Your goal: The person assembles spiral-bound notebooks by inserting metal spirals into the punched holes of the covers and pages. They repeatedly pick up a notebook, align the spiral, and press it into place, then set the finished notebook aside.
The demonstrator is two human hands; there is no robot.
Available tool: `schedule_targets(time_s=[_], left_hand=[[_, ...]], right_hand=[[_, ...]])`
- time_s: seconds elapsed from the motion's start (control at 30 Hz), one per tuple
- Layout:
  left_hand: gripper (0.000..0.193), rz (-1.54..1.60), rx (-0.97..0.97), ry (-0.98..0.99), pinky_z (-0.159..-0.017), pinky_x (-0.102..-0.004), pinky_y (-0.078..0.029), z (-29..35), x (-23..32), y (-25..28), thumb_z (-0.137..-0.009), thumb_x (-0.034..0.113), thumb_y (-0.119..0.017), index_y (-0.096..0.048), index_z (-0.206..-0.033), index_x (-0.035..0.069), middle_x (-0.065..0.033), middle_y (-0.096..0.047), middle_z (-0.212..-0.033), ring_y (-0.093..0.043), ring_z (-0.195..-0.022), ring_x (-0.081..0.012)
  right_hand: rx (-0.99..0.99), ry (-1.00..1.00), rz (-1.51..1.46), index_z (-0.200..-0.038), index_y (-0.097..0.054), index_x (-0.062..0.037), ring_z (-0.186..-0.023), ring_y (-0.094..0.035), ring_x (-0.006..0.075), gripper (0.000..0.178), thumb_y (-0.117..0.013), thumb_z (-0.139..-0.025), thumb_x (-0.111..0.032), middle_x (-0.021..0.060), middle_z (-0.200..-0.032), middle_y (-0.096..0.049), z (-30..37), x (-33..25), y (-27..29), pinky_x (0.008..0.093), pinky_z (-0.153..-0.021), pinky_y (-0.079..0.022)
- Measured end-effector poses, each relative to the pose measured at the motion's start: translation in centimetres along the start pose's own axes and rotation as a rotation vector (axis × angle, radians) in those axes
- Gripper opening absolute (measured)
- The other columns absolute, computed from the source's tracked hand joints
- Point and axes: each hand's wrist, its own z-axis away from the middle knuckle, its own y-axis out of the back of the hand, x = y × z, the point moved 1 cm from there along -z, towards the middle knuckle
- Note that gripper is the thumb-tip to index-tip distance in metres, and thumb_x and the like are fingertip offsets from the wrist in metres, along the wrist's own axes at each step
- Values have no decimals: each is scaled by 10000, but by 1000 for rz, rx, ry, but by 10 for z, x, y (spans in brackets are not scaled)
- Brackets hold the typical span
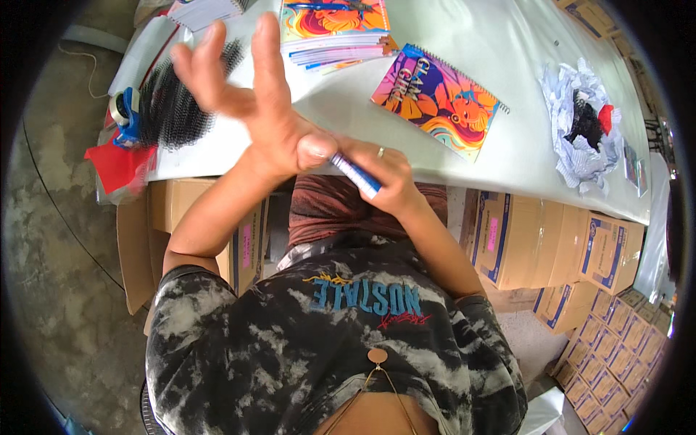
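My left hand [264, 119] is raised over the near edge of the table, its fingers spread apart and slightly blurred. Its thumb side lies against the upper end of a small blue and white tube [357, 177]. The fingers of my right hand [391, 172], one wearing a ring, are wrapped round that tube; what exactly it is cannot be made out. Beyond my right hand lies a colourful spiral notebook [442, 101], set at a slant. A stack of similar notebooks [337, 43] stands farther back, with a dark slender tool [326, 6] on top.
Black wire coils [177, 105] lie left on the white table [507, 163], beside a blue tape dispenser [127, 119] and red material [119, 167]. Crumpled paper [569, 163] with black bits sits right. Cardboard boxes [525, 232] stand beneath the table and at right [616, 348].
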Motion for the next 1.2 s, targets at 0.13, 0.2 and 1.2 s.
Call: schedule_targets(time_s=[0.13, 0.2, 1.2], left_hand=[[1114, -146, 346, -109, -974, -641, -200, 1, 25, -34, -636, 831, -380, -351, -1253, -96, -315, -362, -1257, -285, -1156, -565], [967, -278, 467, -248, -922, -630, -263, -10, 19, -15, -723, 742, -437, -362, -1258, -59, -240, -435, -1212, -377, -1129, -442], [180, 1281, 167, 673, -689, -215, -430, -39, 24, 28, -666, -114, -528, -568, -785, 15, -2, -536, -790, -511, -725, -67]], right_hand=[[119, -176, 29, -1137, -585, -34, -861, -642, 284, 452, -604, -691, 37, 159, -1032, -630, 9, 12, 3, 352, -720, -510], [106, -117, 35, -1142, -581, -37, -855, -643, 285, 456, -603, -692, 36, 161, -1021, -633, 2, 10, 7, 349, -720, -510], [256, -768, -181, -795, -544, -7, -690, -590, 101, 230, -702, -656, 87, 57, -789, -600, 4, -39, 32, 249, -623, -483]])
